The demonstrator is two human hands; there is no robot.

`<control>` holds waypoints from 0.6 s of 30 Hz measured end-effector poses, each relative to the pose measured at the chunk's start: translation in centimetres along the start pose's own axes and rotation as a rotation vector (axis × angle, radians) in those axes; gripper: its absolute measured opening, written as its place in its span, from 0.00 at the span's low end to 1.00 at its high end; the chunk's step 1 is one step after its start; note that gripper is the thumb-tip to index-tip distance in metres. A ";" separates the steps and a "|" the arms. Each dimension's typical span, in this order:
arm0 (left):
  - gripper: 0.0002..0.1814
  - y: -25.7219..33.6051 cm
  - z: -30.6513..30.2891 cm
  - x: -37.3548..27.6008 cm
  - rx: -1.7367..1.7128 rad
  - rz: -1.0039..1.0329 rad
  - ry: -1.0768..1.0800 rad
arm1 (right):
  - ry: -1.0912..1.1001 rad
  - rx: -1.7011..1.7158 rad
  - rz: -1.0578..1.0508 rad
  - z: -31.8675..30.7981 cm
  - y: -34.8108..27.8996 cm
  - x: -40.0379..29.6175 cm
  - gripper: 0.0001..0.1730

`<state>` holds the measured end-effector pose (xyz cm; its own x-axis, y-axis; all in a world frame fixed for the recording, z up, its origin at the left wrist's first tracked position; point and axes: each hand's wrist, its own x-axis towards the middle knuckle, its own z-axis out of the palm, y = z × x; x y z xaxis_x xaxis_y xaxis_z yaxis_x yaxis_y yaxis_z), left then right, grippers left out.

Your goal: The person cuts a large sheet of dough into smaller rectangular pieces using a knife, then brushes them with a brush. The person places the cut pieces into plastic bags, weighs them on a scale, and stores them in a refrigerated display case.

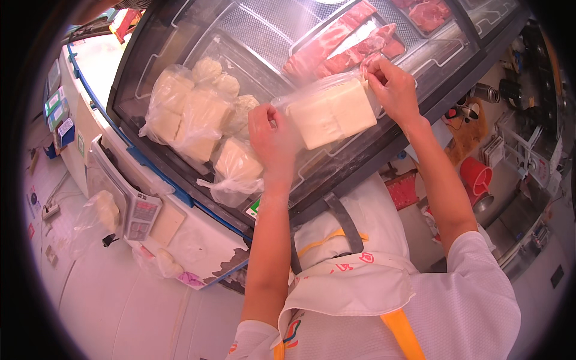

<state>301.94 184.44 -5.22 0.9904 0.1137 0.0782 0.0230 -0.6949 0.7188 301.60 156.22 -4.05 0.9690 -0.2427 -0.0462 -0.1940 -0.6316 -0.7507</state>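
A pale rectangular block (333,114), which looks like stacked dough sheets, lies partly inside a clear plastic bag (315,90) at the front of a glass display case. My right hand (393,87) pinches the bag's edge at the block's far right corner. My left hand (272,137), fingers curled, is at the block's left side; haze blurs it, and whether it grips the film cannot be told. To its left sit several bagged pale blocks (198,119) and rounded dough-like pieces (225,84). A smaller bagged block (238,159) lies just beside my left wrist.
Raw meat slabs (333,40) lie on a metal tray beyond the block, with more meat (429,15) farther right. The case's dark frame (346,166) runs before my apron. A digital scale (143,216) stands at left. At right are a red plastic scoop (475,173) and a wooden board (468,135).
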 end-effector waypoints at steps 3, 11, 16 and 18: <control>0.08 -1.4 -0.3 0.0 0.028 0.134 -0.037 | -0.028 0.086 0.082 -0.2 -0.4 0.1 0.08; 0.13 0.3 -3.0 -2.9 -0.004 0.083 -0.150 | -0.013 -0.034 -0.028 -1.7 -1.5 -3.4 0.12; 0.12 -0.5 -2.6 -3.7 0.013 0.090 -0.147 | 0.029 -0.034 -0.039 -1.0 -1.3 -5.0 0.14; 0.11 -0.9 -2.6 -4.1 0.014 0.061 -0.163 | 0.054 -0.021 -0.074 -0.7 -0.7 -5.2 0.14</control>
<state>297.51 186.44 -4.34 0.9990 -0.0448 0.0081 -0.0374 -0.7072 0.7060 296.60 157.40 -2.79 0.9713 -0.2337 0.0453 -0.1255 -0.6644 -0.7368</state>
